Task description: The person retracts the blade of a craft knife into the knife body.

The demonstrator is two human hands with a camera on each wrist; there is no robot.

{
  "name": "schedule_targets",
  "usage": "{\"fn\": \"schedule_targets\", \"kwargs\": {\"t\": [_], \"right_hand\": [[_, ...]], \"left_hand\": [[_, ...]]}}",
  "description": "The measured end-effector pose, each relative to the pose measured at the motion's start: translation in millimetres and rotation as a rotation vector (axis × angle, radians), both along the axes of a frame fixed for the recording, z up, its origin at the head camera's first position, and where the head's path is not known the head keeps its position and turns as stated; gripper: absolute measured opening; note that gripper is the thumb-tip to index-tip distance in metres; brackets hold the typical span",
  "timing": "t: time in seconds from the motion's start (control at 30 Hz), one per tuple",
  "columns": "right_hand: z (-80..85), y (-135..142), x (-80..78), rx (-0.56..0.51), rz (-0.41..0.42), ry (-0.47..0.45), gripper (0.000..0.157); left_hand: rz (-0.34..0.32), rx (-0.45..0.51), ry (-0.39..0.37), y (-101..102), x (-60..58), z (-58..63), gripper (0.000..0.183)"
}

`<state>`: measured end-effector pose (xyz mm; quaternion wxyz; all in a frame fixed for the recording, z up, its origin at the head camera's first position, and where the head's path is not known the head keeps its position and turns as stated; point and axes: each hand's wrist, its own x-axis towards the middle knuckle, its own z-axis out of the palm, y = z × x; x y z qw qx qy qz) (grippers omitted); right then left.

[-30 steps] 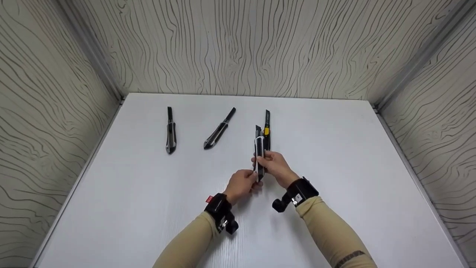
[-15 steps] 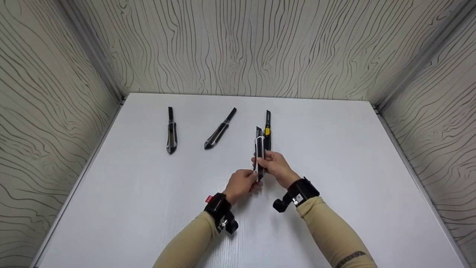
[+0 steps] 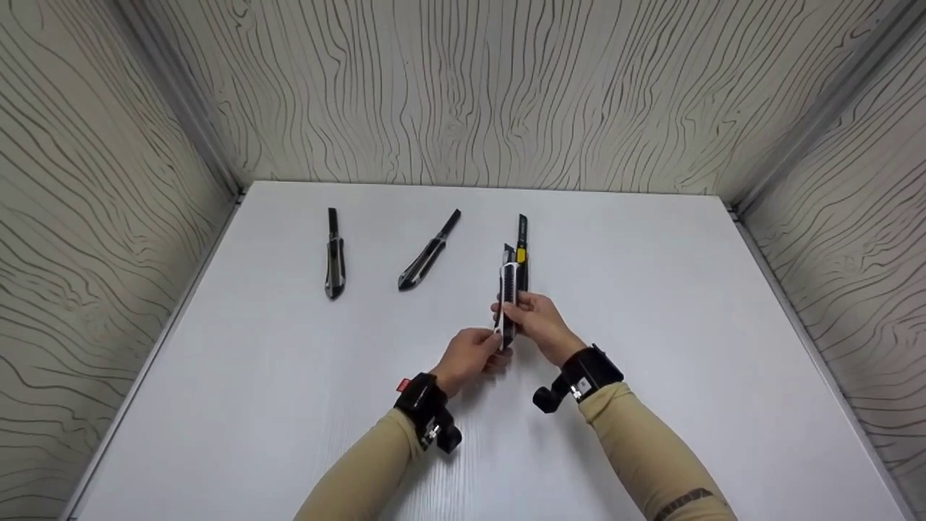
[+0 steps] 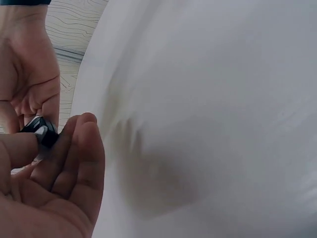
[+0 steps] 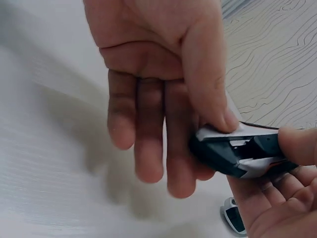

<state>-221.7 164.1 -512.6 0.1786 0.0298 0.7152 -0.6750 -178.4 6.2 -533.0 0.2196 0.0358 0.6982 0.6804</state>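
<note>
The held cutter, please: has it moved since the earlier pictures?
Yes: in the head view, the held cutter shifted slightly right, towards the resting yellow-buttoned cutter.

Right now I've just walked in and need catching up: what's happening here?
A person holds a black-and-white utility knife in both hands: the left hand pinches its near end, the right hand grips it higher up. On the white table, a yellow-marked utility knife lies just beyond, partly hidden. Farther left lie a slanted utility knife and a straighter knife.
</note>
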Motion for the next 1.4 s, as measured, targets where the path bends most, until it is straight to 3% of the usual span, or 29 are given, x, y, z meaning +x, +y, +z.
{"fn": "schedule_targets", "kwargs": {"t": [0.2,0.43,0.67,0.93,1.4], "right_hand": [[-1.2,0.3,-0.7,-0.015,0.017,0.035,0.043],[-0.6,-0.5,-0.7,-0.062,-0.029,-0.031,0.041],[-3.0,-3.4,0.6,-0.048,-0.076,-0.035,0.037],[-5.1,-4.9,0.5,-0.024,-0.078,-0.022,0.035],[-1.3,-6.1,3.4,0.010,-0.091,-0.018,0.033]], "left_hand": [[0.048,-0.047,0.030,-0.6,-2.1,-1.5,0.029],[0.078,-0.064,0.080,0.0,1.9,2.4,0.029],[0.076,-0.093,0.065,1.2,-0.2,0.3,0.028],[0.128,-0.039,0.019,4.1,0.7,-2.4,0.028],[0.133,-0.057,0.039,4.7,-0.2,-3.7,0.029]]}}
